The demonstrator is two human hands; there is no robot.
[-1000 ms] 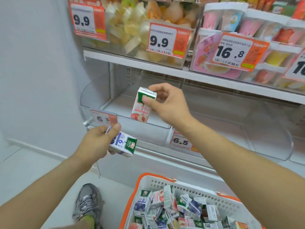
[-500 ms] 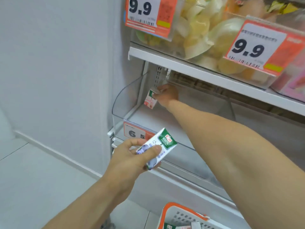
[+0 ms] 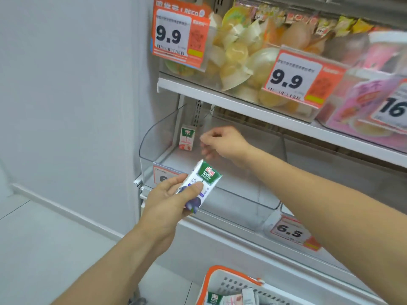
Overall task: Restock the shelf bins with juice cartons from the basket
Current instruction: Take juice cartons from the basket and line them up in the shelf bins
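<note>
A pink and white juice carton [image 3: 187, 138] with a green top stands upright at the back left corner of the clear plastic shelf bin [image 3: 154, 139]. My right hand [image 3: 222, 143] hovers inside the bin just right of that carton, fingers loosely curled, holding nothing. My left hand [image 3: 169, 199] is in front of the bin's lower edge, gripping a blue and white juice carton [image 3: 201, 183] with a green top, tilted to the right. The white basket [image 3: 231, 282] with an orange rim is at the bottom edge, with a few cartons showing inside.
A second clear bin [image 3: 330, 168] adjoins on the right, with a 6.5 price tag [image 3: 290, 233] in front. The shelf above [image 3: 220, 100] carries bins of fruit cups with 9.9 tags, limiting headroom. A grey wall [image 3: 66, 106] stands to the left.
My right hand has let go of the pink carton, which now stands at the bin's back left corner, and has drawn back slightly. My left hand keeps the blue carton, a little higher.
</note>
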